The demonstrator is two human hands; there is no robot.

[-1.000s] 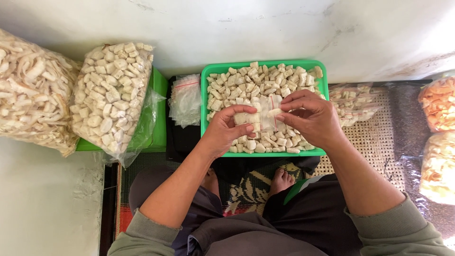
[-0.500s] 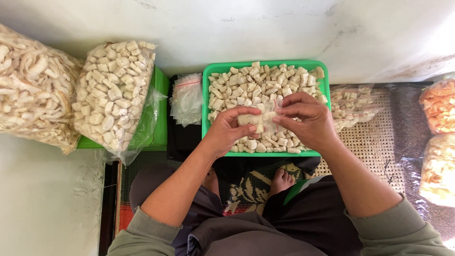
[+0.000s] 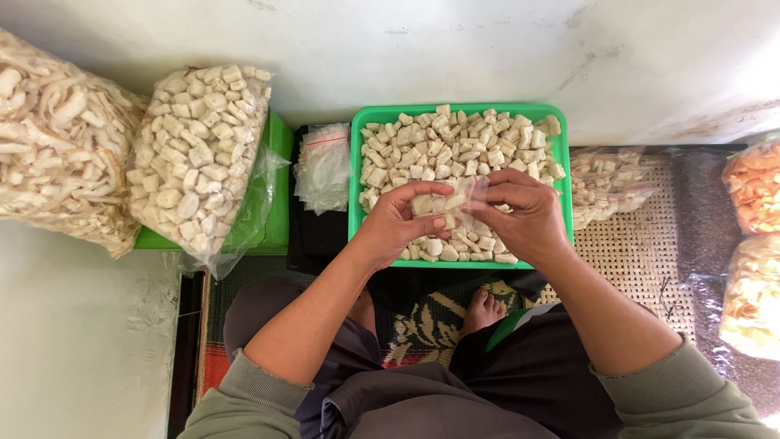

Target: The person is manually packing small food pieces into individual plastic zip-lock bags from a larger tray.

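both hands, left hand [image 3: 398, 223] and right hand [image 3: 520, 215], pinched on a small clear bag [image 3: 451, 203] partly filled with pale cracker pieces, held over the green tray [image 3: 354, 179]; tray looks mostly full, a few packed bags [image 3: 605, 187] beside.

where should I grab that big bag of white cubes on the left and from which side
Probably by the loose plastic at the near end of the cube bag, coming from your side. The bag is packed tight and bulging, so a grip on its body would likely slip; the slack film trails toward you, off the green box.
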